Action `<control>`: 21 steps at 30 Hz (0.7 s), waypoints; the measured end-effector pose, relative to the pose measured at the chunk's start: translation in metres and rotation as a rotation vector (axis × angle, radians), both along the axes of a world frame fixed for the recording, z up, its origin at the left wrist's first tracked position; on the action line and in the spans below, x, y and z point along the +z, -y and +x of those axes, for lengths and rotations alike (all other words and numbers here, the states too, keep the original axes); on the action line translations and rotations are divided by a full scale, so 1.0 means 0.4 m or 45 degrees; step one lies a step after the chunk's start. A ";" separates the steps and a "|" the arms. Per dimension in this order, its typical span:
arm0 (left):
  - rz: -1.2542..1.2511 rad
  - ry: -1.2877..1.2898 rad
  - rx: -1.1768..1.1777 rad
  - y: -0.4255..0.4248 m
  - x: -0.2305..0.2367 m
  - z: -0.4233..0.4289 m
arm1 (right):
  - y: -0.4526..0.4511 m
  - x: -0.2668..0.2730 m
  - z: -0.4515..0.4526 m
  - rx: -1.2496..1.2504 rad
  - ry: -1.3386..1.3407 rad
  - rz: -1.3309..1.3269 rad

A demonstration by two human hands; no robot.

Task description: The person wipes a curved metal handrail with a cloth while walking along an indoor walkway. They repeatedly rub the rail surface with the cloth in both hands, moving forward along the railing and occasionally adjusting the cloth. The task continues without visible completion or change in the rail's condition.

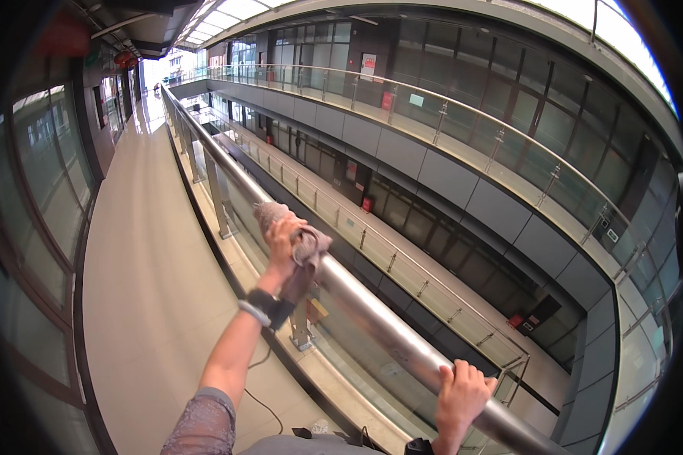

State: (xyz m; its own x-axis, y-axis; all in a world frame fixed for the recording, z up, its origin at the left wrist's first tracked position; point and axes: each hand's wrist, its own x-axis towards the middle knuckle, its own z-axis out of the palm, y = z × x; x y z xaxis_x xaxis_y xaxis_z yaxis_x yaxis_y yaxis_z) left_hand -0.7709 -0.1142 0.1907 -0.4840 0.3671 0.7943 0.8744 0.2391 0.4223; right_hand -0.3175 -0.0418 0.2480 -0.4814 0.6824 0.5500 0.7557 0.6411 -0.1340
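Note:
A round stainless steel handrail [381,313] runs diagonally before me, on top of a glass balustrade. My left hand [284,242] presses a greyish-pink cloth [313,244] onto the rail, with the fabric bunched around its upper side and part hanging toward my wrist. Nearer to my body, my right hand [464,392] grips the bare metal, fingers curled over the top. Between the two hands the rail's surface shows bright reflections. A dark band and a light bracelet [255,313] circle my left wrist.
Steel posts [213,187] carry the rail above a pale ledge. Beyond it an atrium drops to a lower walkway [341,193]; another glass railing [444,114] curves opposite. At left lie a tiled corridor floor [148,256] and glass doors [45,170]. A thin cable [270,406] trails near my feet.

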 end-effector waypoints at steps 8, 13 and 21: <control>0.138 0.049 -0.287 0.005 -0.072 0.417 | 0.043 -0.009 -0.214 -0.025 0.208 0.151; 0.435 0.470 -0.163 -0.050 -0.096 0.448 | 0.036 -0.012 -0.192 0.046 0.197 0.148; 0.845 1.098 -0.129 -0.105 -0.058 0.225 | 0.036 -0.015 -0.195 0.020 0.143 0.184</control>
State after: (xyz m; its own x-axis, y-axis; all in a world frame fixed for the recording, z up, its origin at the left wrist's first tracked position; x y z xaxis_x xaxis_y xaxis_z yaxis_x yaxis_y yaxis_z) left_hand -0.6810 -0.0724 0.1673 -0.9646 0.0606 0.2568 0.2251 -0.3188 0.9207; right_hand -0.3956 -0.0564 0.2419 -0.5554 0.5921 0.5839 0.7504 0.6594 0.0451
